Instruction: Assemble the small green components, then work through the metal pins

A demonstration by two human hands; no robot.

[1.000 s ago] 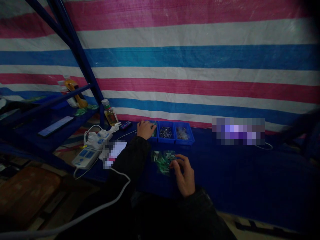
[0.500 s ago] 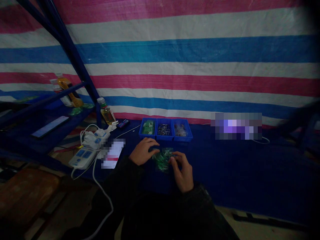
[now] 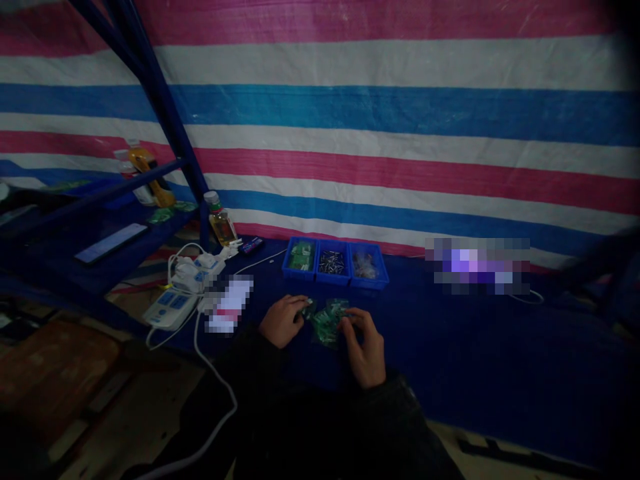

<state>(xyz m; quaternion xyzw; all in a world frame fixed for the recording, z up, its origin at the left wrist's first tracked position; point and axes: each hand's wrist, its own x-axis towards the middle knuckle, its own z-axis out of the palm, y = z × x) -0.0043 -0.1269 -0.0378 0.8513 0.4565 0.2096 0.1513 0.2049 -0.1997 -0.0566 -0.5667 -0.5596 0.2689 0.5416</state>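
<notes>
A heap of small green pieces [image 3: 327, 325], with what looks like clear film around them, lies on the blue table between my hands. My left hand [image 3: 283, 323] is at its left side, fingers curled and closed on a small green-and-white piece [image 3: 309, 307]. On the right edge of the heap, the thumb and forefinger of my right hand [image 3: 367, 347] come together in a pinch; whatever lies between them is too small to make out. Behind the heap stand three joined blue bins: one with green pieces [image 3: 301, 256], one with metal screws [image 3: 331, 262], one with clear plastic packets [image 3: 364, 265].
Left of my hands lie a phone [image 3: 231, 305] and a white power strip [image 3: 173, 308] with cables. A bottle [image 3: 220, 219] stands near the blue frame post [image 3: 175, 137]. A blurred, lit object [image 3: 475, 265] is at the back right. Striped sheeting [image 3: 380, 107] hangs behind.
My left hand has drawn slightly away from the heap, its fingers now curled in on a small piece. The right hand stays at the heap's edge. The view has shifted a little.
</notes>
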